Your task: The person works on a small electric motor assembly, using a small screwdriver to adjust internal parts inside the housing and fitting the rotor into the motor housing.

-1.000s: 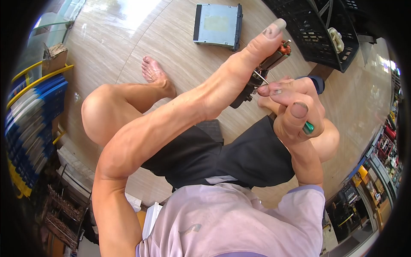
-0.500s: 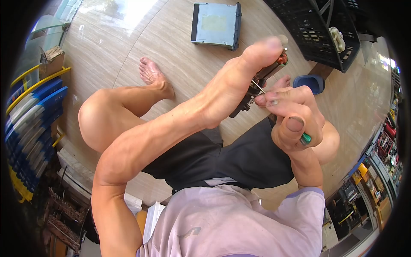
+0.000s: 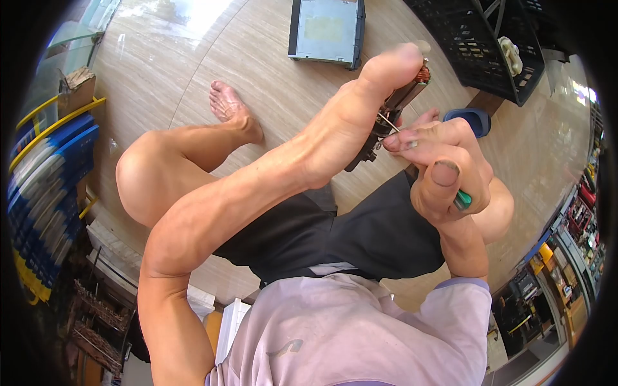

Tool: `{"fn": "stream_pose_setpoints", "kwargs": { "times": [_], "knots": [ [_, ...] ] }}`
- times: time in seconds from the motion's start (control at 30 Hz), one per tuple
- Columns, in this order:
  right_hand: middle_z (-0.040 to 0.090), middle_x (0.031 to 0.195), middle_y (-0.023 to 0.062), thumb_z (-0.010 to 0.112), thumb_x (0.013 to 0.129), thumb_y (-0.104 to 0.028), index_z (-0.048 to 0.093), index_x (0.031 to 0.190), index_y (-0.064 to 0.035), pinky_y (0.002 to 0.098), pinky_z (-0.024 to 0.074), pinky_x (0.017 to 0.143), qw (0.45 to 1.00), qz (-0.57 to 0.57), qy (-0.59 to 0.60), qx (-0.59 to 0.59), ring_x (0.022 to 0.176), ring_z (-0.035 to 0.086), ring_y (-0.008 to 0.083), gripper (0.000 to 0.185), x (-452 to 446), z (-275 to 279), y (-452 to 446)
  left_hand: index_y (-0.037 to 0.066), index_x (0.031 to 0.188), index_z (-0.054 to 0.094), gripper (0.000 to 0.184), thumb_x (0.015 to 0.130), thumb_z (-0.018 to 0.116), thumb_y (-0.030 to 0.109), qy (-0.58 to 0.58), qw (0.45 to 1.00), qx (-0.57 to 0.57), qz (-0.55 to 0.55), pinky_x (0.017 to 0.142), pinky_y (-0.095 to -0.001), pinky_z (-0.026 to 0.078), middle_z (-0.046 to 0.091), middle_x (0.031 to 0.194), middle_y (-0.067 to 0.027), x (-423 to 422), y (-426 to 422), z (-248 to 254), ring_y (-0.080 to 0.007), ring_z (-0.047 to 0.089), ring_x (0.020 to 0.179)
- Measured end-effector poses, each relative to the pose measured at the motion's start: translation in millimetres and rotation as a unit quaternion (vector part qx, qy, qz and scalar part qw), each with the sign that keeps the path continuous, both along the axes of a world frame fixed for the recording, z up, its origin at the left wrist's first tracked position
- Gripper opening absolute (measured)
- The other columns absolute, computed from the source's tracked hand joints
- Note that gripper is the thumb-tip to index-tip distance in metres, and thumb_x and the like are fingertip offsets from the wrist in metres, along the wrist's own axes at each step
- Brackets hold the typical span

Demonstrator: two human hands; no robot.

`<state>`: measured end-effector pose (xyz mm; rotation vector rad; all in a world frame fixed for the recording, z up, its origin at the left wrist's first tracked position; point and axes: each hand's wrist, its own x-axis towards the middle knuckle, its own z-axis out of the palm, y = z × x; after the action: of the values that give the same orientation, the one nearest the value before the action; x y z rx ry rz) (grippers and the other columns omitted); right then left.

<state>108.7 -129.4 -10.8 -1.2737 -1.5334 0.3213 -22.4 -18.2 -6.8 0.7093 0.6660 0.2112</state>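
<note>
My left hand (image 3: 367, 100) is wrapped round a dark electric motor part (image 3: 404, 96) with copper winding at its upper end. A black section with small fittings shows at its lower end, and the hand hides much of the rest. In my right hand (image 3: 450, 161) is a screwdriver (image 3: 463, 200) with a green handle, its grip mostly covered by the curled fingers. The thin metal shaft reaches the motor part's side near its middle. My right fingertips are close to the lower section; whether they touch it I cannot tell.
A grey metal box-shaped unit (image 3: 326, 29) lies on the tiled floor. Beyond the right foot are a blue sandal (image 3: 468, 122) and a black plastic crate (image 3: 492, 55). Blue items on a yellow rack (image 3: 55, 174) stand at left. Shelves of small goods (image 3: 573, 238) line the right.
My left hand and the motor part have tilted slightly, so more of its side shows. My right hand has shifted a little, still gripping the screwdriver. The view has moved slightly.
</note>
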Motion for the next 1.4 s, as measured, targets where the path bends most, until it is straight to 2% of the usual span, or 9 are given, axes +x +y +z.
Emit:
{"fn": "stream_pose_setpoints", "kwargs": {
  "times": [0.13, 0.23, 0.43, 0.5, 0.57, 0.83, 1.33, 1.4],
  "knots": [
    [0.071, 0.082, 0.0142, 0.066, 0.097, -0.01, 0.069, 0.087, 0.0032, 0.0315, 0.0604, 0.062, 1.0, 0.008, 0.019, 0.0, 0.073, 0.072, 0.022, 0.017, -0.9, 0.3, 0.5, 0.006, 0.12, 0.056, 0.084, 0.085, 0.048, 0.082, -0.001, 1.0, 0.011, -0.003, 0.079, -0.0288, 0.043, 0.061, 0.098, -0.0086, -1.8, -0.1, -1.8, -0.015, 0.057, 0.087],
    [0.071, 0.081, 0.014, 0.067, 0.097, -0.01, 0.069, 0.087, 0.003, 0.0312, 0.0602, 0.062, 1.0, 0.008, 0.012, -0.005, 0.072, 0.072, 0.0216, 0.016, -0.9, 1.5, -0.1, 0.001, 0.111, 0.061, 0.073, 0.092, 0.055, 0.071, -0.019, 0.999, -0.027, 0.027, 0.093, -0.03, 0.045, 0.064, 0.106, -0.0072, -2.5, -2.7, -1.3, -0.0133, 0.059, 0.097],
    [0.071, 0.08, 0.013, 0.068, 0.096, -0.01, 0.069, 0.086, 0.0023, 0.0301, 0.0593, 0.06, 1.0, 0.003, 0.013, 0.0, 0.07, 0.071, 0.0206, 0.015, -0.8, 0.2, -1.7, 0.004, 0.1, 0.061, 0.067, 0.092, 0.053, 0.071, -0.036, 0.999, -0.032, 0.011, 0.087, -0.0301, 0.047, 0.062, 0.095, -0.0052, -1.5, -1.1, -0.6, -0.0127, 0.059, 0.089],
    [0.071, 0.079, 0.0127, 0.068, 0.096, -0.01, 0.069, 0.086, 0.002, 0.0299, 0.059, 0.06, 1.0, 0.002, 0.011, 0.0, 0.07, 0.071, 0.0202, 0.015, -0.9, 0.0, -2.0, 0.002, 0.12, 0.055, 0.087, 0.084, 0.048, 0.081, -0.003, 1.0, -0.006, -0.011, 0.082, -0.0303, 0.043, 0.06, 0.097, -0.0084, -1.0, -2.6, -4.3, -0.0156, 0.056, 0.087],
    [0.071, 0.079, 0.0126, 0.068, 0.096, -0.01, 0.069, 0.085, 0.0018, 0.0299, 0.0588, 0.059, 1.0, 0.001, -0.001, 0.0, 0.069, 0.071, 0.0199, 0.016, 0.2, 0.6, -1.4, 0.001, 0.132, 0.052, 0.099, 0.081, 0.045, 0.085, 0.014, 1.0, -0.001, -0.019, 0.079, -0.0307, 0.041, 0.058, 0.096, -0.01, 0.1, -3.7, -5.0, -0.017, 0.054, 0.085],
    [0.07, 0.078, 0.0124, 0.069, 0.096, -0.01, 0.068, 0.084, 0.0016, 0.0288, 0.0579, 0.057, 1.0, -0.002, -0.002, 0.003, 0.067, 0.07, 0.0194, 0.017, 0.4, -0.1, -1.7, 0.0, 0.133, 0.052, 0.09, 0.084, 0.045, 0.076, 0.008, 1.0, -0.003, -0.021, 0.075, -0.0321, 0.042, 0.058, 0.092, -0.0101, -0.1, -3.3, -5.6, -0.0172, 0.053, 0.081],
    [0.071, 0.078, 0.0117, 0.071, 0.094, -0.011, 0.069, 0.085, 0.0005, 0.0287, 0.0565, 0.056, 1.0, -0.002, -0.011, -0.014, 0.067, 0.07, 0.019, 0.014, 2.1, 0.9, -2.9, 0.004, 0.131, 0.056, 0.09, 0.084, 0.045, 0.079, 0.019, 0.998, 0.007, -0.052, 0.076, -0.0321, 0.041, 0.057, 0.096, -0.008, -2.7, -4.5, -12.7, -0.0167, 0.053, 0.082],
    [0.07, 0.078, 0.0113, 0.072, 0.094, -0.011, 0.069, 0.086, 0.0005, 0.029, 0.0565, 0.055, 1.0, -0.002, -0.006, -0.015, 0.066, 0.069, 0.0189, 0.014, 1.7, 1.2, -3.1, 0.006, 0.099, 0.055, 0.064, 0.091, 0.046, 0.068, -0.016, 1.0, -0.012, -0.007, 0.07, -0.0297, 0.037, 0.054, 0.083, -0.0029, 1.5, -7.7, -9.1, -0.0124, 0.047, 0.072]
  ]
}}
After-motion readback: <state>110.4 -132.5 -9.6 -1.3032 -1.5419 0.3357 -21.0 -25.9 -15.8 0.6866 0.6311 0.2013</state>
